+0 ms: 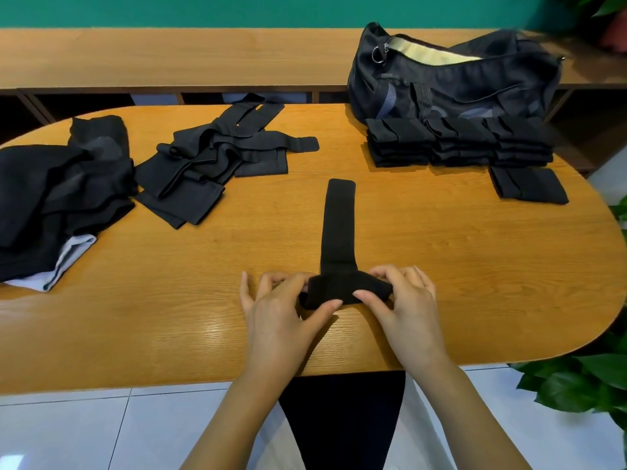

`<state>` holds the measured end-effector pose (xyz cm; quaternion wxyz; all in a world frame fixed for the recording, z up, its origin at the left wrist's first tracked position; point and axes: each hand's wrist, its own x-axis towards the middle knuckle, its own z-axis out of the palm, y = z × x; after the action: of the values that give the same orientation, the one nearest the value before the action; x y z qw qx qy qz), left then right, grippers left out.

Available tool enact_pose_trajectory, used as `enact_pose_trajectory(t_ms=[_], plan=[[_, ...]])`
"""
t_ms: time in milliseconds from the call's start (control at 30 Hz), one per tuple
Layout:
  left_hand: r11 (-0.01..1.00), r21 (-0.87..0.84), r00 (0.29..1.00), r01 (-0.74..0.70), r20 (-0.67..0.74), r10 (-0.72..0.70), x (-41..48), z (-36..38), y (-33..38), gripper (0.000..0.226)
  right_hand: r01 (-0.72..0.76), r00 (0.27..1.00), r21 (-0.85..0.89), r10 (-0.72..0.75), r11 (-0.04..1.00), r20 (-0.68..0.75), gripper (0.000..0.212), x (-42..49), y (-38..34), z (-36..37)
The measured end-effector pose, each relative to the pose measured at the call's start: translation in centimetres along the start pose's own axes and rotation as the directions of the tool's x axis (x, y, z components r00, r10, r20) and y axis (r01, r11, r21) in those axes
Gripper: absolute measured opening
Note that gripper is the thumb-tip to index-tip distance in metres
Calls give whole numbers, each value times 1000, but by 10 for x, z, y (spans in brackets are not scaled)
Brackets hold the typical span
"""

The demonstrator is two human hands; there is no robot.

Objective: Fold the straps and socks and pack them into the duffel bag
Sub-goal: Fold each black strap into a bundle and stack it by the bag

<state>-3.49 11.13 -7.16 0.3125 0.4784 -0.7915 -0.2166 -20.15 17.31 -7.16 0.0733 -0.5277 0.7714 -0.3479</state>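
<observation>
A black strap [337, 225] lies on the wooden table [475, 266], its long tail running away from me. Its near end is rolled into a small bundle at the table's front. My left hand [281, 310] pinches the bundle's left side with thumb and fingers. My right hand [403, 303] pinches its right side the same way. An open dark duffel bag [454, 76] stands at the back right. In front of it sit stacks of folded black straps [458, 140] and one folded piece [529, 184] apart.
A loose heap of unfolded black straps [217, 157] lies at the back centre-left. A pile of dark socks or cloth [57, 195] covers the far left. A wooden bench [169, 59] runs behind the table. Green plants [590, 381] stand at the right.
</observation>
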Motion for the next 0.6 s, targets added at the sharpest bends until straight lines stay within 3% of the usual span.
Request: enact_pose_trajectory(t_ms=[200,400,600], plan=[[1000,23,999,-3,32,3,0,3,-5,30,-44,998,-1,44,999,47,35,1,-1,-4],[1000,2,1000,-2,7,2,4,4,-3,34,137,990,-112,-135,984,29,37,-1,8,-12],[999,-48,1000,8,-7,-8,5,4,-5,27,152,988,-101,-153,983,-6,33,1,14,-10]])
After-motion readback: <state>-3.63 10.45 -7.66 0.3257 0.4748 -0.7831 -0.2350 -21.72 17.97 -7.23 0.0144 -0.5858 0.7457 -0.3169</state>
